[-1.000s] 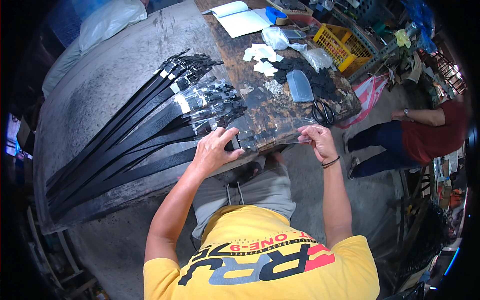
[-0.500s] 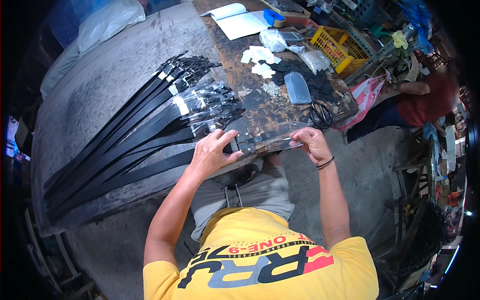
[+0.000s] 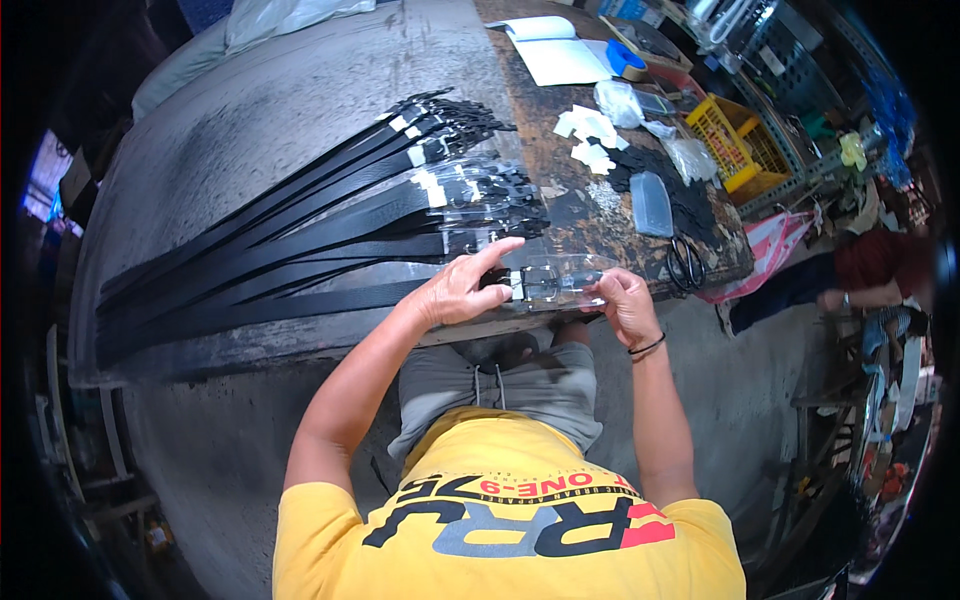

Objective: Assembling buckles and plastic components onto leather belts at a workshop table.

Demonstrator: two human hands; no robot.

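Observation:
My left hand [image 3: 462, 290] lies over the buckle end of a black belt [image 3: 350, 298] at the near table edge. Its thumb and forefinger stand apart, while the other fingers appear wrapped round the strap. Just right of that hand is the belt's metal buckle [image 3: 540, 283]. A clear plastic sleeve [image 3: 578, 264] covers the buckle at least in part. My right hand [image 3: 628, 303] pinches the sleeve's right end. Beyond my left hand, several sleeved belts [image 3: 400, 205] lie with their buckle ends fanned to the right. Farther back is another bundle of black belts [image 3: 340, 160].
Right on the table are black scissors [image 3: 686, 264], a clear plastic box [image 3: 652, 204], small black pieces [image 3: 690, 208], white tags [image 3: 590, 127] and an open notebook [image 3: 560, 58]. A yellow basket [image 3: 735, 140] stands behind. Another person [image 3: 875, 265] is at the far right.
The whole view has shifted, so the table sits farther right. My right hand has come closer to the buckle with the sleeve, which now reaches over the buckle. My left hand stays on the belt.

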